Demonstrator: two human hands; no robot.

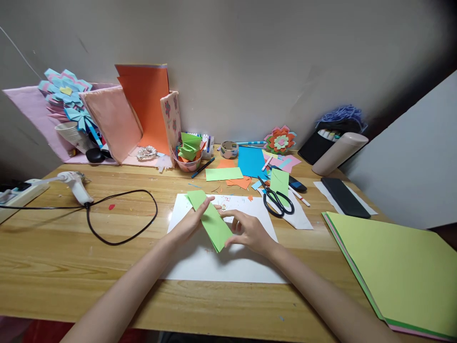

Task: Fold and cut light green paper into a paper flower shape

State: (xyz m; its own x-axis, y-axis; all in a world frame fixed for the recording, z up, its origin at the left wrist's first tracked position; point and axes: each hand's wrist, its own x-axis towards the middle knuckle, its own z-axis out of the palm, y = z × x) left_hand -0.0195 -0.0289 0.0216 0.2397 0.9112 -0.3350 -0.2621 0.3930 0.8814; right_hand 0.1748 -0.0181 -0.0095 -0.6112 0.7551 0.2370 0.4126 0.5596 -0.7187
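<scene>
A folded strip of light green paper (216, 227) is held at a slant above a white sheet (232, 267). My left hand (193, 218) grips its upper left side, the thumb lying across the front and the other fingers mostly hidden behind. At the strip's lower right edge is my right hand (252, 233), its fingers curved and apart. Its thumb tip comes close to the lower corner; whether it touches I cannot tell. Black-handled scissors (274, 202) lie to the right, partly over a green paper piece (279, 178).
Another green strip (224, 174), orange scraps (240, 182) and blue paper (253, 162) lie behind the hands. A stack of coloured paper (396, 271) covers the right side, near a black phone-like slab (345, 197). A black cable (155, 209) loops at left. A bowl (189, 165) holds folded paper.
</scene>
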